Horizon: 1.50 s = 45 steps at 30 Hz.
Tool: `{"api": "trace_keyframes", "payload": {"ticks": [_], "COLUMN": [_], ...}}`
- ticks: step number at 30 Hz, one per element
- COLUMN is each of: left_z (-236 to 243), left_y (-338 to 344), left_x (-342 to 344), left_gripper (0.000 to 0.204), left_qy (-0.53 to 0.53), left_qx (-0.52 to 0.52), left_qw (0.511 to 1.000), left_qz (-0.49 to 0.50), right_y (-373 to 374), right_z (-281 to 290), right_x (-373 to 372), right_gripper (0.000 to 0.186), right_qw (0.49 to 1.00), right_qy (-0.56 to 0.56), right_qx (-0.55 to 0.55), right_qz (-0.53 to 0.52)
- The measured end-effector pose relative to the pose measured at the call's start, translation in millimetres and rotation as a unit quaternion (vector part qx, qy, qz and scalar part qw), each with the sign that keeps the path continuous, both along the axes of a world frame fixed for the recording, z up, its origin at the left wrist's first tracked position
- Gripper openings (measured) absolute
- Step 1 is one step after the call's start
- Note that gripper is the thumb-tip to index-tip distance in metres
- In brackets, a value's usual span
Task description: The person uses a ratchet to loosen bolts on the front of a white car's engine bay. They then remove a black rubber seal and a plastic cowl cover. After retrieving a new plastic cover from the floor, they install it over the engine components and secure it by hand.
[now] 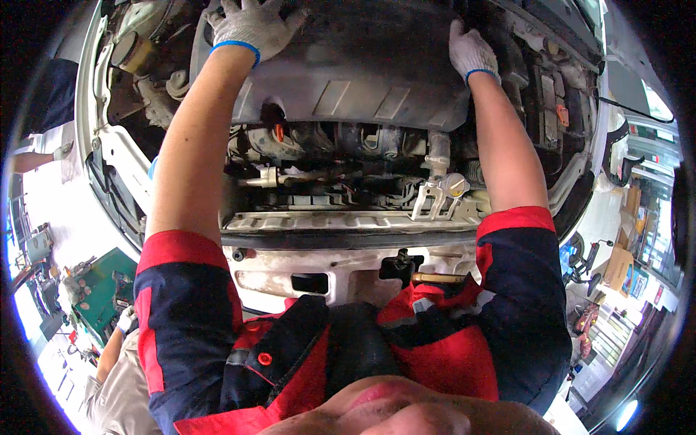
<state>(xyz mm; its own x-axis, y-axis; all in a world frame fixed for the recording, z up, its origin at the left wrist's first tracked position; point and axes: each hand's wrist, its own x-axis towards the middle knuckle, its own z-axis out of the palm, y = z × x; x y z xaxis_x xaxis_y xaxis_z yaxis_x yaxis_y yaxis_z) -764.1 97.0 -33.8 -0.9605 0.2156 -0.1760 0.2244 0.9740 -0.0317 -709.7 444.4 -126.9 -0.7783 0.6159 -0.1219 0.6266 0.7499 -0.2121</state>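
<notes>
A large dark plastic engine cover [348,65] lies in the open engine bay of a car, under both my hands. My left hand [250,30], in a white knit glove with a blue cuff, is spread over the cover's left part, its thumb pointing right. At the right edge of the cover is my right hand [475,54], gloved alike. Its thumb lies along the cover and its other fingers curl down at the edge, partly hidden. Below the cover's near edge, engine parts and a metal bracket with a round cap [455,185] show.
The white front crossmember [348,221] runs between me and the engine. A reservoir [132,52] sits at the far left of the bay. To my left, a person [119,377] works beside a green-topped bench [105,290]. Cardboard boxes [618,268] stand at the right.
</notes>
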Motion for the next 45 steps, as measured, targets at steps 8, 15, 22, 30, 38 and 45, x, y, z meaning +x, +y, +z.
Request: {"api": "trace_keyframes", "payload": {"ticks": [8,15,22,30,38,45], "left_z": [-24,-23,-50,-54,-78,-83], "left_y": [-8,-20,-27,-42,-154,-131], "left_x": [-5,-7,-8,-3,-34,-7], "left_gripper": [0.082,0.087,0.086,0.081,0.106,0.098], "left_qy": [0.079,0.058,0.128,0.207,-0.138,0.071], "left_qx": [0.026,-0.010,0.044,0.061,0.414,0.252], "left_qw": [0.996,0.996,0.987,0.969,0.884,0.949], "left_qz": [-0.030,-0.073,-0.089,-0.117,0.168,0.173], "right_y": [-19,-123,-140,-145,-39,-23], "right_z": [22,85,54,52,39,5], "right_x": [4,24,14,27,28,26], "right_gripper": [0.063,0.076,0.082,0.079,0.099,0.097], "right_qw": [0.999,0.934,0.945,0.953,0.994,0.999], "right_qy": [-0.023,-0.116,-0.115,0.002,0.014,0.042], "right_qx": [0.031,0.109,0.052,0.112,-0.111,-0.028], "right_qz": [-0.016,0.319,0.303,0.283,-0.016,-0.010]}}
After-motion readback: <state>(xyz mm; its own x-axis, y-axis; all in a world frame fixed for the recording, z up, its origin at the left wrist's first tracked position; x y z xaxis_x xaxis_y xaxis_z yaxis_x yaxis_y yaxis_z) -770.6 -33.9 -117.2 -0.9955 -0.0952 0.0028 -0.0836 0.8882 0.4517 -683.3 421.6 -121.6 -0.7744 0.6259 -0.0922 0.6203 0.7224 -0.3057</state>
